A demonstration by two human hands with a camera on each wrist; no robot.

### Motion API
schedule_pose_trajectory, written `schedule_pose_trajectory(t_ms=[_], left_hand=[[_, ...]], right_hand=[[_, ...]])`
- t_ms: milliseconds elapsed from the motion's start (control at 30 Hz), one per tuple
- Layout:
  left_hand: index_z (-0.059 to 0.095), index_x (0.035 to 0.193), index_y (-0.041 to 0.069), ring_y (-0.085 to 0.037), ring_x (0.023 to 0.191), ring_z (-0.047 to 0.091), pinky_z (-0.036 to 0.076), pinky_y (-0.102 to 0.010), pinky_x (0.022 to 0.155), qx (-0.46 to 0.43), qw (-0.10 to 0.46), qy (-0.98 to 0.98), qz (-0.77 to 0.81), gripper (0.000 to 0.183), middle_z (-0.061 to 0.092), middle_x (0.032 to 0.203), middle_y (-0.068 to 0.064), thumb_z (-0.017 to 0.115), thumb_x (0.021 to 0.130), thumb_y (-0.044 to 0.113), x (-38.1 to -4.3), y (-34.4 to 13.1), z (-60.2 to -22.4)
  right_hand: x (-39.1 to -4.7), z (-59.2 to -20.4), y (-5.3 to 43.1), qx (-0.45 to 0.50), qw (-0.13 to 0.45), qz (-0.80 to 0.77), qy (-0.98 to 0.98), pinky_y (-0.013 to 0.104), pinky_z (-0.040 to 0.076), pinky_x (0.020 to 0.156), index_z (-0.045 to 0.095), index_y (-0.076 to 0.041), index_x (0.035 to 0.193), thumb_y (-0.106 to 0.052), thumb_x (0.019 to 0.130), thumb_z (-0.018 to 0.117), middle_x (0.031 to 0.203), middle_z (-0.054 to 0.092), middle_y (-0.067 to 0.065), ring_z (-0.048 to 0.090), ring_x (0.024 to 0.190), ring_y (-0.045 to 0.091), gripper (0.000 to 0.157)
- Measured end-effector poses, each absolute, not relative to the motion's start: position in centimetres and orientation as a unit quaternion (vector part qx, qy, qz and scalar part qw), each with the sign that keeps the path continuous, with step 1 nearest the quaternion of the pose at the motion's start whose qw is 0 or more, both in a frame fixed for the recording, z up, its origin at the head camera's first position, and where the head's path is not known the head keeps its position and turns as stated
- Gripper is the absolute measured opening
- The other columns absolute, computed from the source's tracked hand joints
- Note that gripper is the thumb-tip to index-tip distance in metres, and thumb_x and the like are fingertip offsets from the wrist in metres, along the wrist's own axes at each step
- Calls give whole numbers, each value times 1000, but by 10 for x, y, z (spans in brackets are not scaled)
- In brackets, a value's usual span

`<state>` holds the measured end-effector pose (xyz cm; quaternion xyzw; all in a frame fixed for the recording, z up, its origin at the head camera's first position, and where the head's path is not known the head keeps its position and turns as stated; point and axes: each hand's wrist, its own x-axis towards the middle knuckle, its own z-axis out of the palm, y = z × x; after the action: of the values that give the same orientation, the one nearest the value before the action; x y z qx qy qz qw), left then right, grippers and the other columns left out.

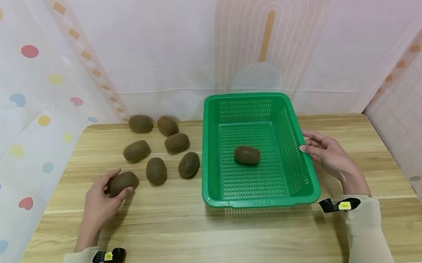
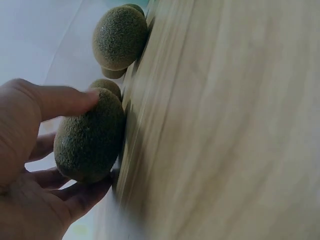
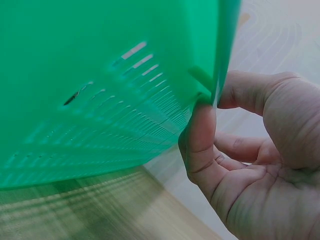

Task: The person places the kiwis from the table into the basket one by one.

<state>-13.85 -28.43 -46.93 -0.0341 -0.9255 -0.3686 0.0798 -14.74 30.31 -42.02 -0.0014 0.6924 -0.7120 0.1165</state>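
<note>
My left hand (image 1: 100, 201) grips a brown fuzzy kiwi (image 1: 123, 183) at the left of the table. In the left wrist view the thumb lies on the kiwi (image 2: 90, 137) and the other fingers curl beneath and behind it. My right hand (image 1: 331, 156) pinches the right rim of a green plastic basket (image 1: 263, 204). The right wrist view shows the thumb and a finger on either side of the basket rim (image 3: 225, 50). One kiwi (image 1: 247, 155) lies on its side on the basket's floor.
Several more kiwis lie between my left hand and the basket, among them a near kiwi (image 1: 156, 171), a kiwi (image 1: 189, 164) close to the basket and a far kiwi (image 1: 141, 123). The wooden table (image 1: 221, 257) ends at a patterned cloth backdrop (image 1: 163, 34).
</note>
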Motion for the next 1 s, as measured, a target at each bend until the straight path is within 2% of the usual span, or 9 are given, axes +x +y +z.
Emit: schedule_pose_trajectory(t_ms=[167, 333, 433, 833, 1000], left_hand=[[54, 131, 11, -35, 105, 54, 45, -44, 81, -18, 69, -927, -368, 56, 53, 126, -18, 74, 81, 29, -138, -285, -470], [56, 129, 12, -34, 102, 56, 43, -24, 75, -17, 77, -928, -363, 55, 56, 124, -16, 74, 81, 30, -138, -285, -470], [58, 128, 11, -33, 101, 57, 42, -17, 72, -18, 83, -927, -365, 54, 57, 123, -16, 75, 81, 30, -138, -285, -470], [60, 125, 14, -25, 98, 57, 40, -12, 71, -12, 94, -925, -369, 52, 59, 117, -12, 76, 79, 30, -139, -281, -466], [60, 126, 13, -26, 100, 56, 41, -12, 72, -18, 95, -923, -373, 52, 59, 119, -12, 76, 79, 31, -139, -278, -461]], right_hand=[[-147, -421, 303, 0, 115, -711, 693, 22, 54, 76, 34, -6, 144, -14, 88, 66, 105, 56, 10, 60, 89, 11, 65], [-147, -422, 303, 2, 116, -711, 693, 22, 54, 77, 34, -6, 144, -14, 88, 66, 106, 56, 10, 60, 90, 11, 65], [-147, -423, 303, 4, 115, -713, 692, 22, 54, 77, 35, -7, 144, -14, 88, 67, 105, 57, 9, 60, 90, 11, 65], [-148, -422, 303, 1, 113, -713, 692, 23, 54, 76, 35, -6, 144, -14, 88, 66, 103, 57, 7, 60, 89, 11, 65], [-148, -422, 303, 2, 115, -714, 691, 23, 54, 77, 35, -5, 144, -14, 88, 67, 104, 57, 8, 60, 90, 12, 65]])
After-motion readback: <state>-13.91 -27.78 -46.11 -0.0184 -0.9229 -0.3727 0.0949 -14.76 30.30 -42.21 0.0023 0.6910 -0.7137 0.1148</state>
